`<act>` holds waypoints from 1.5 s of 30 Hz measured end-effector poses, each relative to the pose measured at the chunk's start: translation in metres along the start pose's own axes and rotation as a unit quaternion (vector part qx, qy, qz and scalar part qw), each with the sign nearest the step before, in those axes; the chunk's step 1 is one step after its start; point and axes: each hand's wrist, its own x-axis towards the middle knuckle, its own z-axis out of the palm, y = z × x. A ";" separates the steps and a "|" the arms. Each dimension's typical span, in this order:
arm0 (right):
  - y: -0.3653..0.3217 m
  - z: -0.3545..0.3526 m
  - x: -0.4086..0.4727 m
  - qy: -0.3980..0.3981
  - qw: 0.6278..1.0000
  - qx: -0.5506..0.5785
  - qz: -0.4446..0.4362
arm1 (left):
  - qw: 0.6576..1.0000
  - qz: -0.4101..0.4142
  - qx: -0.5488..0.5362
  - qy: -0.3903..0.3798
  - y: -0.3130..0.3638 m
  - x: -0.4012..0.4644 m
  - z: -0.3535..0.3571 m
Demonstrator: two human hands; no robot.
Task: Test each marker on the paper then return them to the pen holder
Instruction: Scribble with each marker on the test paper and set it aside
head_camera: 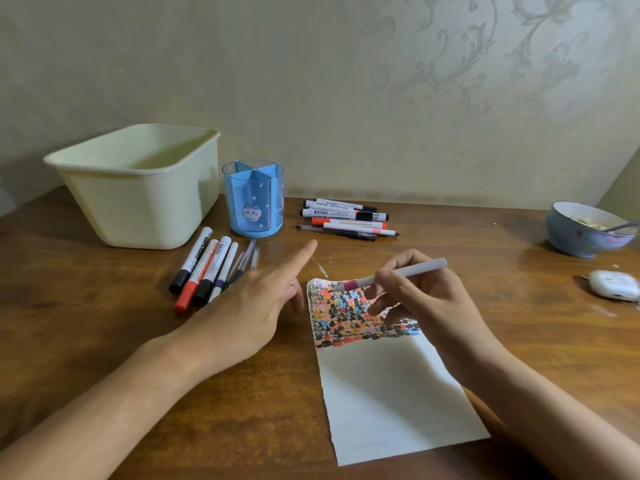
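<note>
My right hand point(420, 299) grips a white marker with a pink collar point(408, 271), its tip down on the top of the paper point(388, 386), which is covered there with coloured strokes. My left hand point(258, 306) hovers left of the paper, index finger stretched out toward the back, holding nothing. The blue pen holder point(253, 199) stands at the back with its compartments showing no pens. One group of markers point(204, 268) lies left of my left hand. Another group of markers and pens point(346, 219) lies right of the holder.
A cream plastic bin point(138, 185) sits at the back left beside the holder. A blue bowl with food and a spoon point(588, 230) is at the far right, a white earbud case point(614, 285) in front of it. A wall runs close behind the wooden table point(104, 341).
</note>
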 end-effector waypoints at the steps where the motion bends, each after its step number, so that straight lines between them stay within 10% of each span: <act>1: 0.000 -0.001 0.000 -0.001 1.000 -0.004 -0.004 | 1.000 -0.006 -0.011 0.012 -0.001 0.000 0.000; 45: 0.012 -0.001 -0.002 -0.062 0.990 -0.120 -0.043 | 0.987 0.099 0.048 0.114 0.000 -0.004 -0.003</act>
